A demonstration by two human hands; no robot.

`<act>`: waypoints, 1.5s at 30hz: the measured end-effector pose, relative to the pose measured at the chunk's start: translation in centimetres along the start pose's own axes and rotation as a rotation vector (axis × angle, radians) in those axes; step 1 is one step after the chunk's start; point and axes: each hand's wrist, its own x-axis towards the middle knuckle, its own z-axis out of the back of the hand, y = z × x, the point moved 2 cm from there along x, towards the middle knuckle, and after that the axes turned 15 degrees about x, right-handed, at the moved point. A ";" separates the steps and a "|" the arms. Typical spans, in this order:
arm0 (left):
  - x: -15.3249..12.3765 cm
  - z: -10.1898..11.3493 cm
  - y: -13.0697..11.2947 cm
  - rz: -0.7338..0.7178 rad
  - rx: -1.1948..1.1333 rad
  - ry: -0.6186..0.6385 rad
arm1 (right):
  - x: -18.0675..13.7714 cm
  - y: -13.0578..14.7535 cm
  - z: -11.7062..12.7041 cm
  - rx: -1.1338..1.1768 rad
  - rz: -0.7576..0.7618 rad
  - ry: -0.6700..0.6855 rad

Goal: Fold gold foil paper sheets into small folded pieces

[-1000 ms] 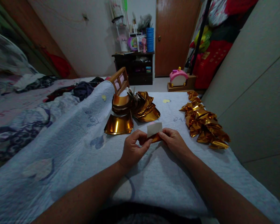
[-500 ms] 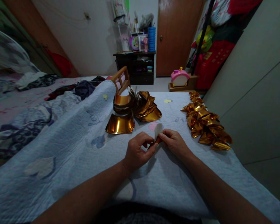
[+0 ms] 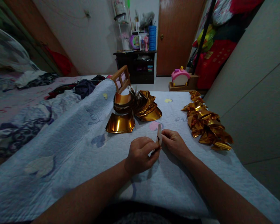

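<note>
A small gold foil paper [image 3: 159, 137] with a white back stands on edge between my two hands, folded narrow. My left hand [image 3: 141, 154] is closed, its fingers pinching the paper's lower left side. The fingers of my right hand [image 3: 175, 143] are closed on its right side. Both hands rest low over a pale blue quilt [image 3: 72, 140]. A fanned stack of flat gold sheets [image 3: 133, 110] lies just beyond my hands. A row of folded gold pieces [image 3: 206, 123] lies to the right of my right hand.
A wooden chair back [image 3: 121, 79] rises behind the gold stack. Clothes and bedding lie on the bed at left [image 3: 18, 102]. A grey wardrobe wall [image 3: 254, 84] bounds the right side. A dark shelf unit [image 3: 136, 65], a brown door and a pink toy stand further back.
The paper has gone from a wide white flap facing me to a narrow upright fold. My hands have closed in toward each other around it.
</note>
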 end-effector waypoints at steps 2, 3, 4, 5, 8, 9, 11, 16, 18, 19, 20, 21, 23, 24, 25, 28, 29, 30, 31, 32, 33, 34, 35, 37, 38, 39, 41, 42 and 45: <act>0.0 0.0 -0.1 -0.045 0.023 -0.053 | 0.0 0.0 0.0 -0.008 0.007 0.005; 0.0 0.0 -0.1 -0.056 0.033 -0.062 | 0.0 0.0 0.0 -0.012 0.010 0.008; 0.0 0.0 -0.1 -0.062 0.041 -0.059 | 0.0 0.0 0.0 -0.015 0.013 0.011; 0.0 0.0 -0.2 -0.067 0.044 -0.058 | 0.0 0.0 0.0 -0.014 0.013 0.011; 0.1 0.0 -0.2 -0.062 0.015 -0.052 | 0.0 0.1 0.0 -0.005 0.001 0.012; 0.1 0.1 -0.2 -0.046 -0.009 -0.048 | -0.1 0.1 0.0 -0.004 -0.004 0.015; 0.2 0.1 0.1 0.040 -0.065 -0.033 | -0.1 0.1 0.1 0.000 -0.010 0.012; 0.1 -0.5 2.0 0.559 -0.252 0.066 | 0.0 0.2 0.7 -0.064 0.034 -0.098; -0.1 -1.2 2.7 0.772 -0.432 0.134 | -0.1 0.3 1.0 -0.145 0.052 -0.148; -0.1 -1.5 3.0 0.858 -0.525 0.176 | -0.1 0.3 1.1 -0.181 0.054 -0.164; -0.2 -1.8 3.2 0.928 -0.610 0.216 | -0.1 0.4 1.3 -0.211 0.052 -0.172; -0.2 -2.1 3.4 0.979 -0.673 0.248 | -0.1 0.4 1.3 -0.237 0.048 -0.174; -0.3 -2.4 3.6 1.047 -0.734 0.292 | -0.2 0.6 1.5 -0.293 0.041 -0.174; -0.3 -2.5 3.6 1.063 -0.737 0.312 | -0.3 0.7 1.6 -0.323 0.039 -0.176; -0.3 -2.5 3.7 1.072 -0.727 0.327 | -0.3 0.7 1.6 -0.355 0.036 -0.178; -0.4 -2.7 3.9 1.046 -0.686 0.355 | -0.4 0.9 1.8 -0.449 0.015 -0.177; -0.4 -2.7 3.9 1.024 -0.667 0.359 | -0.5 1.0 1.8 -0.480 0.001 -0.172; -0.5 -2.7 4.0 0.995 -0.635 0.364 | -0.5 1.0 1.9 -0.513 -0.014 -0.168; -0.5 -2.8 4.0 0.961 -0.585 0.372 | -0.5 1.1 1.8 -0.552 -0.029 -0.164; -0.5 -2.8 4.1 0.923 -0.512 0.384 | -0.5 1.1 1.8 -0.600 -0.045 -0.160; -0.5 -2.8 4.1 0.883 -0.426 0.405 | -0.5 1.2 1.7 -0.659 -0.061 -0.156; -0.6 -2.9 4.1 0.843 -0.337 0.435 | -0.5 1.3 1.6 -0.725 -0.075 -0.152; -0.6 -3.0 4.0 0.807 -0.256 0.470 | -0.5 1.3 1.5 -0.792 -0.089 -0.149; -0.7 -3.2 3.9 0.749 -0.122 0.539 | -0.6 1.5 1.2 -0.912 -0.120 -0.143; -0.7 -3.3 3.8 0.717 -0.064 0.569 | -0.6 1.6 1.0 -0.959 -0.135 -0.140; -0.8 -3.5 3.7 0.683 -0.006 0.590 | -0.6 1.6 0.9 -0.997 -0.147 -0.135; -1.0 -3.8 3.6 0.612 0.109 0.613 | -0.7 1.6 0.7 -1.057 -0.164 -0.123; -1.1 -3.9 3.6 0.579 0.157 0.622 | -0.7 1.6 0.6 -1.081 -0.169 -0.119; -1.3 -3.9 3.4 0.511 0.263 0.626 | -0.7 1.5 0.5 -1.128 -0.185 -0.118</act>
